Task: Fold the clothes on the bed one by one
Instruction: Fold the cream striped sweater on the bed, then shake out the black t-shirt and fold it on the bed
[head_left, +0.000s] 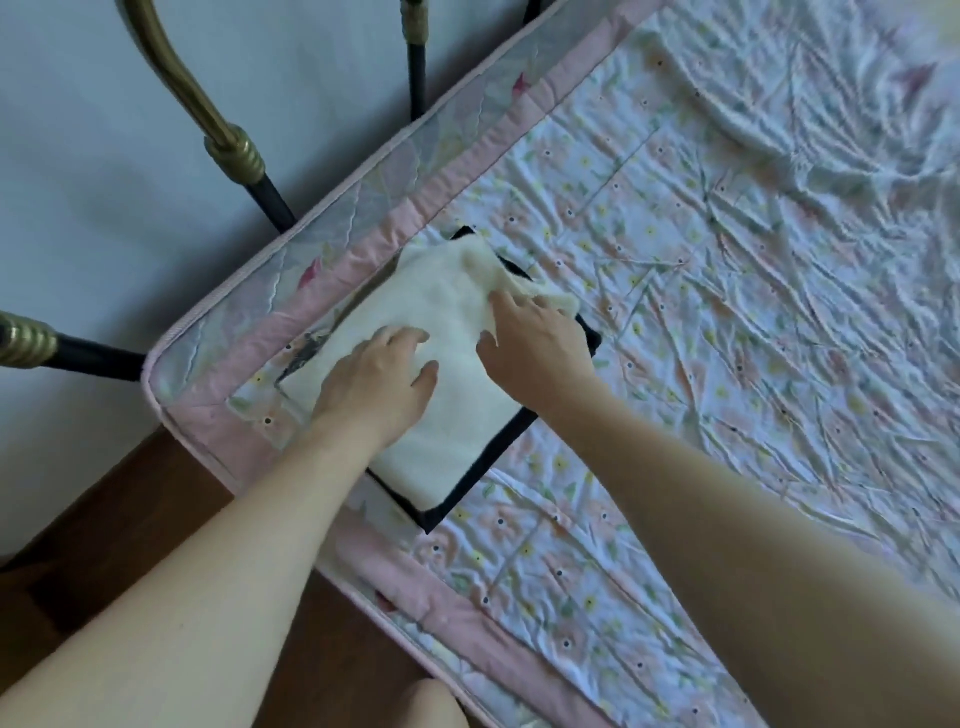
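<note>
White garment (447, 410) sits folded on a dark one (511, 441) at the bed (727, 260) corner, stacked to keep the pile square. Left hand (371, 387) flat, pinning it; right hand (535, 345) open, fingers smoothing the loose top edge. Neither grips.

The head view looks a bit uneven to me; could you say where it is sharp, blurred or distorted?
Head view: dim, flat light with no glare; the left hand and right hand on the white garment are fairly sharp; the floral bedspread softens towards the top right corner; wide-angle distortion tilts the bed and stretches both forearms near the lower edge.
</note>
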